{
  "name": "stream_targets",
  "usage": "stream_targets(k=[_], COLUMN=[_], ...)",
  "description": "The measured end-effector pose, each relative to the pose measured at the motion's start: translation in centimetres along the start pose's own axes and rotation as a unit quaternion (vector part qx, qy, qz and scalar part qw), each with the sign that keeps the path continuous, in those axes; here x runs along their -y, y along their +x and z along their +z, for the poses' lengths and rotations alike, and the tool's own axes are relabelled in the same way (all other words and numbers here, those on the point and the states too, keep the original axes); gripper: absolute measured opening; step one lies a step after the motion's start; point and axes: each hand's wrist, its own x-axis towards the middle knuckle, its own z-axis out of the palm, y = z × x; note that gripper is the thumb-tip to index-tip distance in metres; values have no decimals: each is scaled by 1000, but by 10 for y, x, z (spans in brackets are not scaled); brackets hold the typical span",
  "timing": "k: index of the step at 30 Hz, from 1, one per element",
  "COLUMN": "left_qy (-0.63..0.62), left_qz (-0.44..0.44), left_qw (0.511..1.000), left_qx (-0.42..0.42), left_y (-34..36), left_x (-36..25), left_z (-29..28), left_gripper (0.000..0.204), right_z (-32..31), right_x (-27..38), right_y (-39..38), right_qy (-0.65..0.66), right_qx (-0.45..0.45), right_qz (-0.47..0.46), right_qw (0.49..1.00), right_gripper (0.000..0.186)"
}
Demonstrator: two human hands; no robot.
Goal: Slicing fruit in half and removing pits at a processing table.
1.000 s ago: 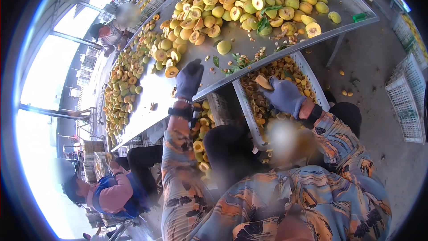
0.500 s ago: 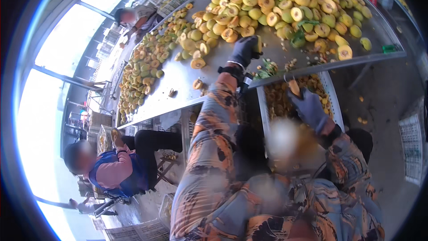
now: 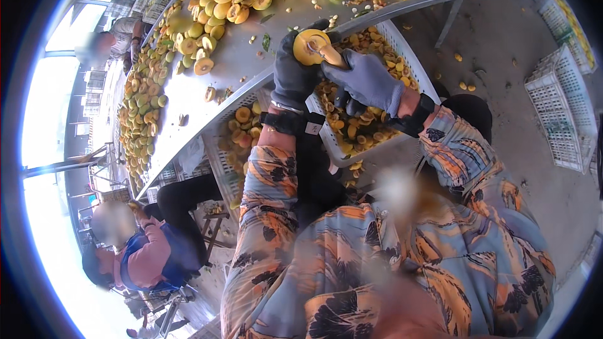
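The step in hand looks to be scooping out the middle of a halved fruit [image 3: 308, 47]. The left hand [image 3: 296, 75] is clamped around the half, cut face up, just over the near edge of the bench [image 3: 235, 66]. The right hand [image 3: 370, 81] is closed on a tan tool [image 3: 333, 56], which meets the cut face at its right side. The far-left corner of the crate [image 3: 419, 75] lies near, below them. The move probably calls for a firm left grip and a short turning stroke, clear of the left fingers.
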Motion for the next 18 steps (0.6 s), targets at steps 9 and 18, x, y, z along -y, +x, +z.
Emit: stream_targets(k=[9,18], left_qy=[-383,-308], left_qz=[-108,-94], left_qw=[915,942], left_qx=[-66,-92], left_y=[2,-1], left_x=[-3,-11], left_z=[29,24], left_gripper=[38,61], right_z=[-5,11], right_x=[-2,-6], right_y=[4,8], right_qy=[-190,-138], right_qx=[-4,16], right_qz=[59,100], right_qw=[980,985], right_gripper=[37,32])
